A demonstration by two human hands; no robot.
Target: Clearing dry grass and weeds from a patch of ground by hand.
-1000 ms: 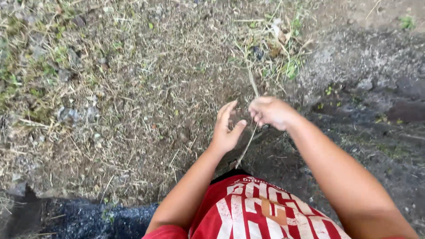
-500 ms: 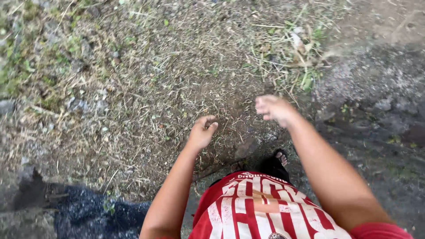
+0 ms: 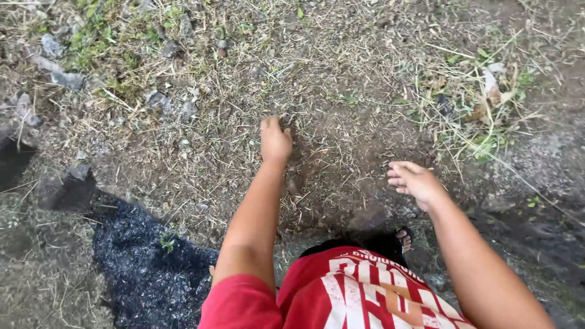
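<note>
Ground of brown packed soil [image 3: 341, 140] strewn with dry straw-coloured grass clippings [image 3: 201, 140], seen from above. Left hand [image 3: 275, 141] stretched far forward at scene centre, knuckles up, fingers [image 3: 271, 127] curled down into the dry grass and soil, touching the ground; cannot tell whether anything is grasped between them. Right hand [image 3: 415, 181] nearer and to the right, held just above the soil, palm turned leftward, fingers [image 3: 399, 176] loosely spread and released, holding nothing. Both bare forearms reaching in from the near edge. Red short-sleeved shirt with white lettering [image 3: 359, 292] at the near edge, between the arms. Toes in a dark sandal [image 3: 402, 236] just beyond the shirt, below the right hand. Patch of black charred ash [image 3: 146, 268] on the near left, beside the left elbow. Tuft of green and yellowed weeds with dry leaves [image 3: 481, 109] far right, well apart from both hands. Grey broken stones [image 3: 61, 76] among sparse green grass at the far left corner. Damp dark earth [image 3: 536, 244] along the near right side.
</note>
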